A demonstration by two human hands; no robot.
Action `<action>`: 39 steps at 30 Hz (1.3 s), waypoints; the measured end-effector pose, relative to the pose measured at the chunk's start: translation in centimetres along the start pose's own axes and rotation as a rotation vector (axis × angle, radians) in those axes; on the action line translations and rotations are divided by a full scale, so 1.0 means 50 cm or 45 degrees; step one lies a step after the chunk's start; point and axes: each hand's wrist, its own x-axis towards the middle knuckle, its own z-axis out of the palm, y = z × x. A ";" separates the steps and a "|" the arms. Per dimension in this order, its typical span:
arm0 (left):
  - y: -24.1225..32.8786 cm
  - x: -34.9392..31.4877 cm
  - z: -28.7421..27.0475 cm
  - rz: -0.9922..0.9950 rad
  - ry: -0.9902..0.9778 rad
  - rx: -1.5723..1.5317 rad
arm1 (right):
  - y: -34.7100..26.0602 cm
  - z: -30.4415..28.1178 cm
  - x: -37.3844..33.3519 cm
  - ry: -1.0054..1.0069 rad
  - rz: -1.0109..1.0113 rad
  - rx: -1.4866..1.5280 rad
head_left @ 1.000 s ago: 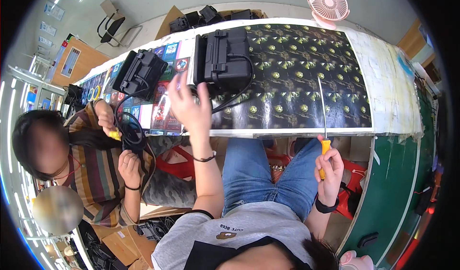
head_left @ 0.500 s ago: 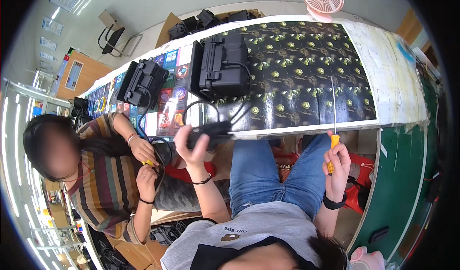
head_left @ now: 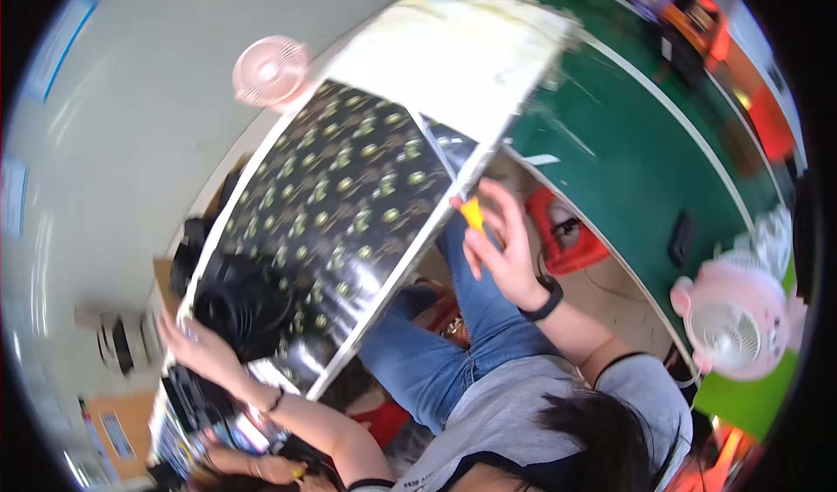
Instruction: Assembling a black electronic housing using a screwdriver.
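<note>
My right hand (head_left: 506,252) is at the table's near edge, its fingers loosely round the yellow handle of a screwdriver (head_left: 472,214). The long shaft points away over the dark patterned sheet and is smeared by motion. At the left, my left hand (head_left: 205,352) reaches out with fingers extended and nothing in it. Beside its fingers is a black plastic case (head_left: 240,304) with a black cable, blurred. A second black case (head_left: 196,398) lies just nearer, partly behind my left hand and forearm.
A co-worker's hand (head_left: 279,468) shows at the lower left. A pink fan (head_left: 270,71) stands at the table's far edge. Right, a green surface (head_left: 610,152) bears a small black object (head_left: 682,237) and a pink animal-shaped fan (head_left: 737,317). Below it is a red stool (head_left: 567,239).
The whole view has swung to the right. My left hand has left the black cable bundle and reached out beside the case. The screwdriver stays in my right hand.
</note>
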 end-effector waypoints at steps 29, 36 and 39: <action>0.309 -0.279 0.089 0.346 -0.505 -0.656 | -0.352 -0.980 0.491 1.422 0.378 -2.356; 0.359 -0.297 0.136 0.297 -0.704 -0.574 | -0.344 -1.032 0.505 1.252 0.393 -2.463; 0.353 -0.295 0.131 0.225 -0.758 -0.628 | -0.340 -1.024 0.521 1.062 -0.003 -1.757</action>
